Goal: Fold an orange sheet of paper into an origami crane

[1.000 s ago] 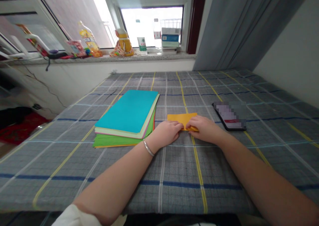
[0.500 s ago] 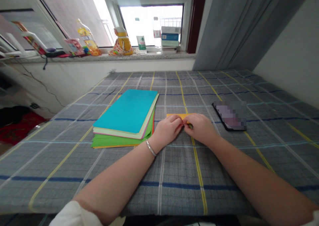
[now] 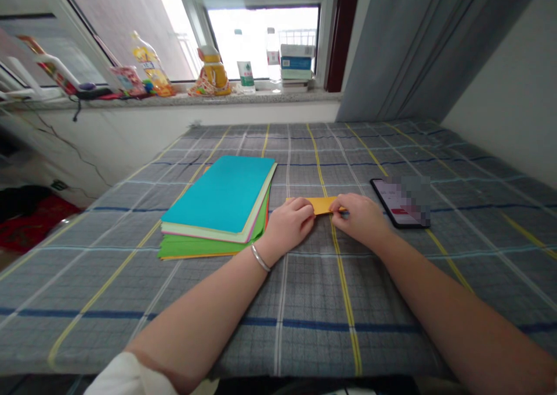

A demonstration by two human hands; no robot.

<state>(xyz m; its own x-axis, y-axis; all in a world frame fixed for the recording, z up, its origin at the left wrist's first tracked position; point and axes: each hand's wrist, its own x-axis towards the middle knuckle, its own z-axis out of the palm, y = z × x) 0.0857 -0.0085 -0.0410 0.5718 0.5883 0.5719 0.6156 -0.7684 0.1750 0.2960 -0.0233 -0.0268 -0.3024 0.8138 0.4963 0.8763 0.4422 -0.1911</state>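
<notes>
A small piece of yellow-orange paper (image 3: 322, 205), seemingly folded, lies on the checked cloth between my two hands. My left hand (image 3: 290, 223) has its fingers curled and closed on the paper's left part, hiding some of it. At the paper's right end, my right hand (image 3: 360, 216) pinches the near edge between thumb and fingers. A silver bracelet circles my left wrist. Left of my left hand lies a stack of coloured paper (image 3: 221, 195), blue sheet on top, with pale, pink, green and orange edges beneath.
To the right of my right hand lies a black-framed phone (image 3: 402, 203), its screen partly blurred. A grey plaid cloth (image 3: 313, 302) covers the table. Along the window sill (image 3: 174, 101) at the back stand bottles, a tube and stacked boxes (image 3: 296, 64).
My right hand has slid rightward along the paper, away from my left hand, so more yellow-orange paper shows between them. My left hand has shifted slightly left.
</notes>
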